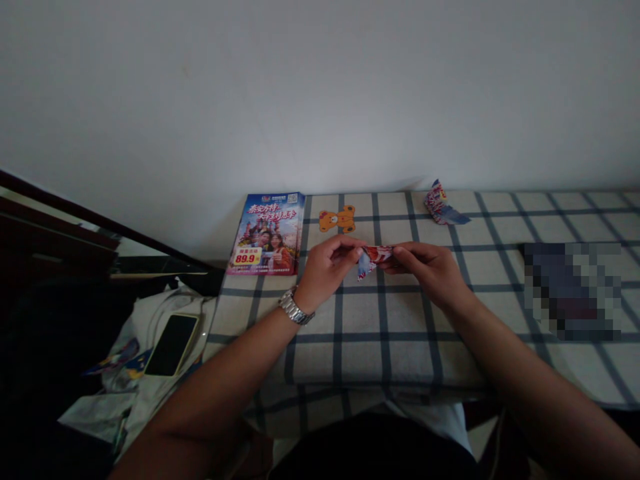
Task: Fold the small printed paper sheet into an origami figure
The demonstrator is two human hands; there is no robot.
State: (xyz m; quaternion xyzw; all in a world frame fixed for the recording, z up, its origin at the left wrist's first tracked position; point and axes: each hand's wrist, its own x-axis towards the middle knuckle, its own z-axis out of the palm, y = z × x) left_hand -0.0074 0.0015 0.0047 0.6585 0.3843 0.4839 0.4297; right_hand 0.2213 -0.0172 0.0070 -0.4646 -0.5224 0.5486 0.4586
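Fingers (351, 259) of both hands pinch a colorful wrapper (379, 254), stretched between them over the desk (360, 360). Left hand (326, 265) angles in from lower left, watch (296, 307) on wrist. Right hand (436, 272) mirrors it from lower right, thumb on top. Bear picture (337, 219) just beyond left hand; crumpled wrapper (444, 208) farther right, near wall (350, 100).

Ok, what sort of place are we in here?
Likely a room in a home, though a dorm is possible: a checked tablecloth reaches back to a plain pale wall, and a phone lies on rumpled pale material at the left.
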